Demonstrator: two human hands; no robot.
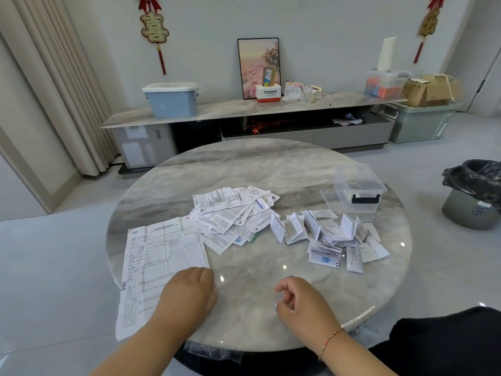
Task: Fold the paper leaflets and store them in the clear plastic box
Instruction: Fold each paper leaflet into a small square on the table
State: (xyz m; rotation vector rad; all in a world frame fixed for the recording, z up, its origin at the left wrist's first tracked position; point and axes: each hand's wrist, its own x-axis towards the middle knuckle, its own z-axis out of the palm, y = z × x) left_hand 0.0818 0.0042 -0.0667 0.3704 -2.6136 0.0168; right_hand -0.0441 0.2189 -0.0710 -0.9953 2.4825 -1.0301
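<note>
A left hand (189, 291) is pressing, fingers curled, on a large unfolded leaflet (160, 267) on the round marble counter (244, 164), the right hand (301, 302) is hovering loosely curled and holding nothing, and the clear plastic box (359, 191) is sitting beyond the folded leaflets (330, 237).

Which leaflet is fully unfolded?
The large sheet at the table's left edge, under the left hand; the others are much smaller or folded.

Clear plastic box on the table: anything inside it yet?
The clear plastic box looks empty; no leaflets show through its walls. Its lid lies beside it, and folded leaflets sit in front.
</note>
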